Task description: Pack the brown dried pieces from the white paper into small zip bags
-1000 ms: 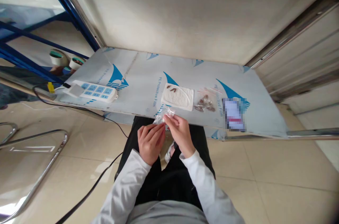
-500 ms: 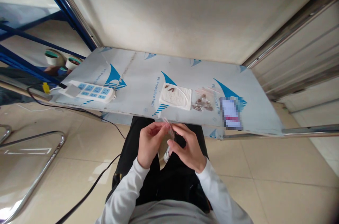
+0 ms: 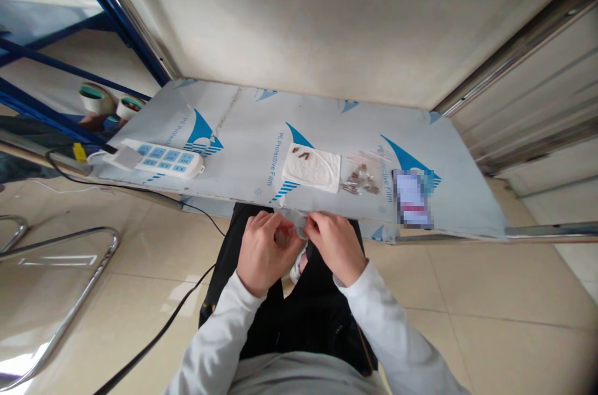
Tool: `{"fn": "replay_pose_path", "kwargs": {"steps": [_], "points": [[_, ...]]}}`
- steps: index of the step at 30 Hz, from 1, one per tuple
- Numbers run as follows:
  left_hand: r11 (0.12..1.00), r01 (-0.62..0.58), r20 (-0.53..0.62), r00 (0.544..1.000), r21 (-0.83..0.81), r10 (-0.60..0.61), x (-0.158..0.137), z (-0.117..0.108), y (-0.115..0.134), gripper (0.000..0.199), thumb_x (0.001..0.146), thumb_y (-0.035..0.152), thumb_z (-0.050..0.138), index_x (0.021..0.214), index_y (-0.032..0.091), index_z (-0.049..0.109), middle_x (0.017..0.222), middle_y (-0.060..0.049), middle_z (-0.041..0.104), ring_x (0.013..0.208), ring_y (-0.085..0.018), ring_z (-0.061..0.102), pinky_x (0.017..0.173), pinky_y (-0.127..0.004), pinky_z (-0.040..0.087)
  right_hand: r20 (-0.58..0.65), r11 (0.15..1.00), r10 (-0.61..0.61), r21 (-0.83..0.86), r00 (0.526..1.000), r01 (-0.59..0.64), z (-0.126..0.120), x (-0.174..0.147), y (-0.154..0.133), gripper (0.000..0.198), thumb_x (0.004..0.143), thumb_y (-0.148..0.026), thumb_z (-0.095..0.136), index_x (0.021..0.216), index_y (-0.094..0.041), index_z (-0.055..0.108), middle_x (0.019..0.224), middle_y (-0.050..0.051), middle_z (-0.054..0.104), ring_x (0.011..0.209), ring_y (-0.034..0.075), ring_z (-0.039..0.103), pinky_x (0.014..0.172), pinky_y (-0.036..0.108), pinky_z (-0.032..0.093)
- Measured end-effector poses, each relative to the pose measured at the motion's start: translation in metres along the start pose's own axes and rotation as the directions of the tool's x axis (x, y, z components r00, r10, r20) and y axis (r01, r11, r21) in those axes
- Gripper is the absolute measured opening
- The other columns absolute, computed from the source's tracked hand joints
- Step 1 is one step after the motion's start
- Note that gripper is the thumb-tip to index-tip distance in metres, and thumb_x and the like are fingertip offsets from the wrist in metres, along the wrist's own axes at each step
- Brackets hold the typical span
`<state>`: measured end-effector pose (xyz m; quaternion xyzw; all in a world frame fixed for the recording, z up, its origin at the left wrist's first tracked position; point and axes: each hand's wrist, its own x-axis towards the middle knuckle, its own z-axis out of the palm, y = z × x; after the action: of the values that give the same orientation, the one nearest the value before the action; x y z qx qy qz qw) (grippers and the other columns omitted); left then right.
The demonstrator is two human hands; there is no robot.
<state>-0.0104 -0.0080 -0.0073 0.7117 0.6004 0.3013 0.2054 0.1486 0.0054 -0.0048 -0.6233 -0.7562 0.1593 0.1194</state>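
My left hand [image 3: 262,250] and my right hand [image 3: 338,247] meet over my lap at the table's front edge. Between their fingertips they pinch a small clear plastic bag [image 3: 295,217], partly hidden by the fingers. Just beyond, on the table, lies a white folded pad [image 3: 322,174] with a few small brown pieces [image 3: 304,156] at its upper left. Beside it on the right, clear plastic bags [image 3: 363,179] hold more brown pieces.
The table [image 3: 243,139] is covered with printed protective film. On its left lies a white power strip [image 3: 172,161] with a plugged-in adapter; a phone [image 3: 413,199] lies right. A black cable [image 3: 154,342] hangs down left, near a metal chair frame [image 3: 109,252]. Tape rolls [image 3: 96,98] show far left.
My hands have turned and drawn closer around the plastic bag; my right fingers now pinch its edge. The bag appears more spread out near the table edge. The view shifted slightly.
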Motion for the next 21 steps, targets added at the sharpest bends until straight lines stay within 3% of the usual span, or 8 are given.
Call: {"fn": "replay_pose_path", "kwargs": {"steps": [3, 5, 8, 11, 13, 16, 18, 21], "points": [[0.965, -0.261, 0.044, 0.964, -0.032, 0.262, 0.014, -0.002, -0.006, 0.066, 0.064, 0.038, 0.076, 0.121, 0.016, 0.054, 0.124, -0.017, 0.061, 0.117, -0.033, 0.055, 0.097, -0.046, 0.044, 0.036, 0.998, -0.034, 0.052, 0.999, 0.032, -0.015, 0.014, -0.003, 0.023, 0.085, -0.016, 0.053, 0.064, -0.021, 0.059, 0.063, 0.004, 0.067, 0.061, 0.018, 0.062, 0.057, 0.028, 0.031], [0.943, -0.323, 0.078, 0.941, -0.073, 0.329, 0.028, 0.001, -0.010, 0.090, 0.062, 0.040, 0.078, 0.138, 0.014, 0.037, 0.137, -0.020, 0.051, 0.127, -0.033, 0.048, 0.104, -0.046, 0.040, 0.037, 0.993, -0.067, 0.097, 0.997, 0.063, -0.026, 0.025, -0.008, 0.025, 0.085, -0.017, 0.053, 0.060, -0.020, 0.058, 0.059, 0.003, 0.064, 0.057, 0.016, 0.059, 0.056, 0.027, 0.030], [0.947, -0.275, 0.078, 0.954, -0.165, 0.291, 0.047, 0.005, -0.014, 0.071, 0.070, 0.028, 0.073, 0.133, 0.018, 0.043, 0.123, -0.013, 0.063, 0.114, -0.025, 0.059, 0.097, -0.037, 0.046, 0.025, 0.984, -0.103, 0.147, 0.994, 0.098, -0.037, 0.037, -0.017, 0.028, 0.086, -0.020, 0.052, 0.059, -0.019, 0.057, 0.057, 0.001, 0.061, 0.053, 0.013, 0.054, 0.054, 0.026, 0.028], [0.957, -0.182, -0.031, 0.983, -0.225, 0.180, 0.054, 0.006, -0.018, 0.040, 0.075, 0.024, 0.068, 0.113, 0.020, 0.055, 0.102, -0.005, 0.070, 0.094, -0.018, 0.067, 0.085, -0.027, 0.049, 0.019, 0.961, -0.180, 0.216, 0.983, 0.172, -0.041, 0.050, -0.015, 0.033, 0.090, -0.026, 0.050, 0.059, -0.018, 0.060, 0.056, 0.001, 0.061, 0.053, 0.013, 0.053, 0.053, 0.025, 0.030], [0.964, -0.118, -0.105, 0.990, -0.237, 0.095, 0.051, 0.004, -0.023, 0.030, 0.078, 0.029, 0.068, 0.104, 0.020, 0.057, 0.090, -0.002, 0.070, 0.083, -0.015, 0.067, 0.080, -0.024, 0.049, -0.050, 0.940, -0.207, 0.266, 0.977, 0.213, -0.039, 0.066, 0.000, 0.034, 0.093, -0.031, 0.047, 0.067, -0.018, 0.066, 0.061, 0.002, 0.065, 0.058, 0.014, 0.057, 0.057, 0.024, 0.035], [0.967, -0.012, -0.174, 0.984, -0.253, -0.034, 0.040, 0.001, -0.033, 0.028, 0.078, 0.034, 0.069, 0.099, 0.020, 0.057, 0.081, 0.000, 0.068, 0.073, -0.012, 0.065, 0.075, -0.022, 0.048, -0.226, 0.957, -0.102, 0.245, 0.969, 0.157, -0.028, 0.107, 0.036, 0.022, 0.091, -0.023, 0.049, 0.094, -0.016, 0.070, 0.088, 0.006, 0.071, 0.075, 0.016, 0.063, 0.071, 0.025, 0.045], [0.963, 0.043, -0.200, 0.975, -0.265, -0.099, 0.030, 0.001, -0.039, 0.027, 0.078, 0.035, 0.069, 0.097, 0.020, 0.057, 0.078, 0.001, 0.067, 0.069, -0.012, 0.064, 0.072, -0.022, 0.048, -0.205, 0.982, -0.082, 0.150, 0.975, 0.115, -0.017, 0.139, 0.061, 0.028, 0.084, -0.011, 0.053, 0.108, -0.015, 0.067, 0.103, 0.009, 0.068, 0.078, 0.016, 0.063, 0.078, 0.028, 0.047], [0.953, 0.097, -0.197, 0.968, -0.288, -0.158, 0.017, 0.003, -0.048, 0.026, 0.078, 0.035, 0.069, 0.097, 0.020, 0.058, 0.076, 0.002, 0.066, 0.066, -0.011, 0.062, 0.069, -0.021, 0.048, -0.110, 0.984, -0.150, 0.083, 0.983, 0.159, 0.004, 0.175, 0.082, 0.039, 0.074, -0.003, 0.060, 0.112, -0.014, 0.066, 0.104, 0.010, 0.065, 0.081, 0.017, 0.062, 0.083, 0.030, 0.048]]}}
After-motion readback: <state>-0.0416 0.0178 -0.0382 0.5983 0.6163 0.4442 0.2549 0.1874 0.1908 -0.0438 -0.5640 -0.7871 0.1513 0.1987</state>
